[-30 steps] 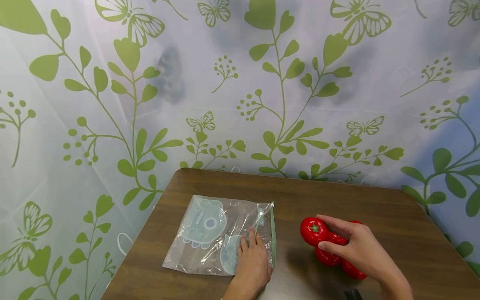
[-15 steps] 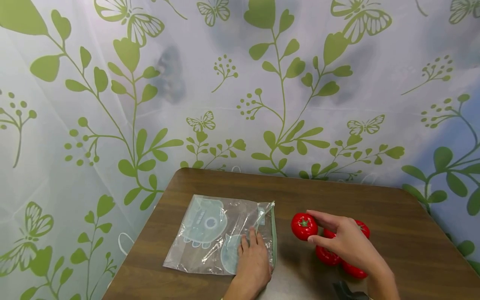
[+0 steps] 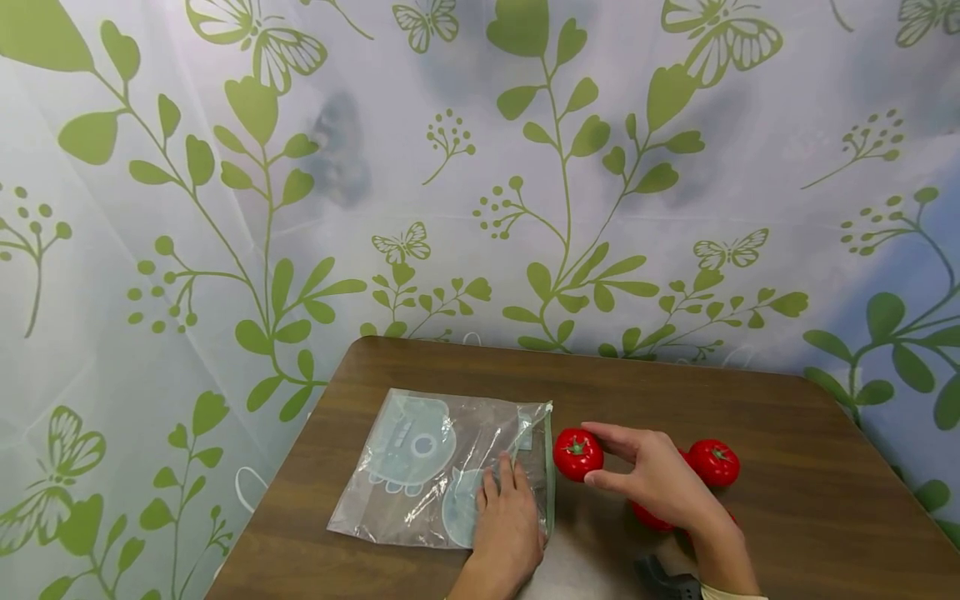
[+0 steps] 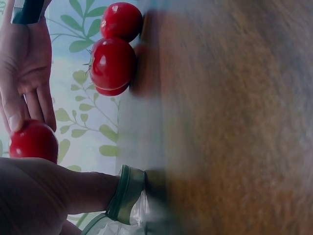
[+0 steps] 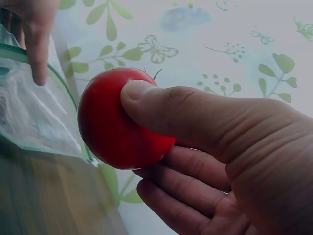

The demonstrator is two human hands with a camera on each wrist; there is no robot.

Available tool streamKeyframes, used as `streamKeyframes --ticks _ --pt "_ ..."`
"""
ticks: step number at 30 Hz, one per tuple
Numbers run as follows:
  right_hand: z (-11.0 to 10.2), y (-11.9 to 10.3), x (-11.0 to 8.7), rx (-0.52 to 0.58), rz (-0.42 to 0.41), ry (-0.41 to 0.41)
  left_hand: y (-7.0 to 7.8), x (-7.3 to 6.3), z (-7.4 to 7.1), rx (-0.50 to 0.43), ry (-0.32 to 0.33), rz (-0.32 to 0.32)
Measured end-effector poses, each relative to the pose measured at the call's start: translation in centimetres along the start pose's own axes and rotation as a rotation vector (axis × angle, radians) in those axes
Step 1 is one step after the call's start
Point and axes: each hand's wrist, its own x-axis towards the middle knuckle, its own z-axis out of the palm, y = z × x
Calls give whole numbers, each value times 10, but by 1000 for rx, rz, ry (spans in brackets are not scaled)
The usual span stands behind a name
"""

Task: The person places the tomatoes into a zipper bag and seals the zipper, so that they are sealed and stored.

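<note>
A clear plastic zip bag (image 3: 420, 508) with pale blue animal prints and a green zip edge lies on the table, its mouth parted toward the right. My left hand (image 3: 506, 525) rests on it near the mouth, fingers extended over the film. In the left wrist view its thumb (image 4: 93, 192) presses at the green rim. My right hand (image 3: 656, 471) pinches a shiny red tomato (image 3: 577, 454) between thumb and fingers, close to the bag's mouth. The right wrist view shows the thumb (image 5: 171, 105) lying across this tomato (image 5: 115, 125), the other fingers curled below.
Several more red tomatoes sit behind and beside my right hand; the rightmost tomato (image 3: 714, 463) shows its green stem. A dark strap (image 3: 667, 579) is at my right wrist. The brown wooden table (image 3: 810, 500) meets a patterned curtain (image 3: 465, 167) at the back.
My right hand has moved left with the tomato, from the group of tomatoes toward the bag's mouth. More of the tomatoes behind it now shows. The left hand and bag stay nearly still.
</note>
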Motion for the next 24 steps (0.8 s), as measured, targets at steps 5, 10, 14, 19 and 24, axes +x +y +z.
streamKeyframes --ticks 5,10,14,19,24 --pt "12 3 7 7 -5 -28 2 0 -6 14 -34 -13" --pt "26 6 12 12 -2 -55 3 1 -6 12 -27 -16" --pt "35 7 17 29 8 -70 3 2 -6 11 -30 -20" --pt "43 9 21 18 -3 -87 4 1 -6 5 -31 -24" --pt "51 14 24 -37 -18 -95 5 1 -5 -2 -7 -23"
